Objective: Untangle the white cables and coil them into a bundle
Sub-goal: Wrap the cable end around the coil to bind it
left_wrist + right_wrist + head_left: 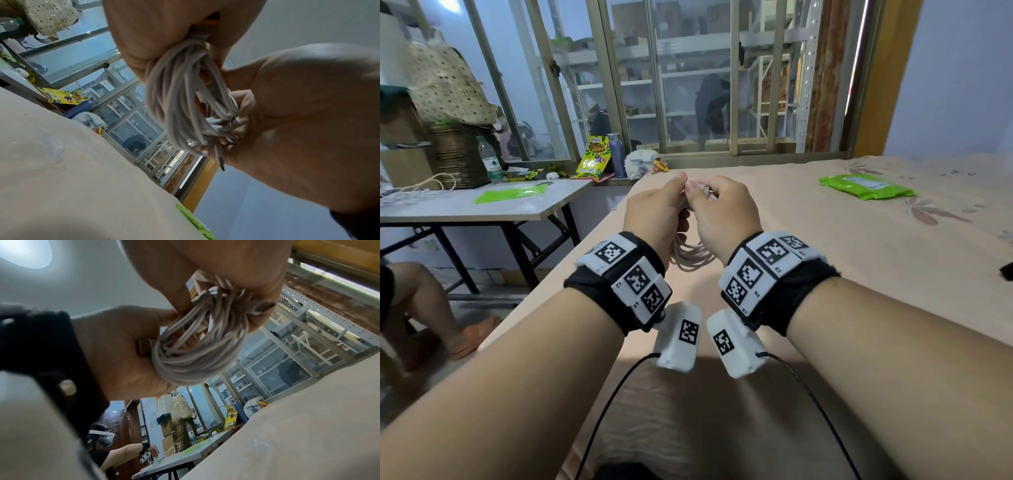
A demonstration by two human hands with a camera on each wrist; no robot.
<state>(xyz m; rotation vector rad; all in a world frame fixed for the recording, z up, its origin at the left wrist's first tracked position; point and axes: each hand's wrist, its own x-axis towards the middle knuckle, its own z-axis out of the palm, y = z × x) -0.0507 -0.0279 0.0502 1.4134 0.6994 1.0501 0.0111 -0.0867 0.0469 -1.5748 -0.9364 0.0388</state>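
A coil of white cables hangs between my two hands above the peach bed sheet. My left hand grips the top of the coil, fingers curled round the strands. My right hand pinches the strands right beside it, and the two hands touch. In the left wrist view the looped bundle drops from my left hand, with several plug ends pointing at my right hand. In the right wrist view my right hand holds the coil against my left hand.
A green packet lies on the bed at the far right. A folding table stands to the left with a bottle, a green sheet and more white cables. Another person's leg is beside it.
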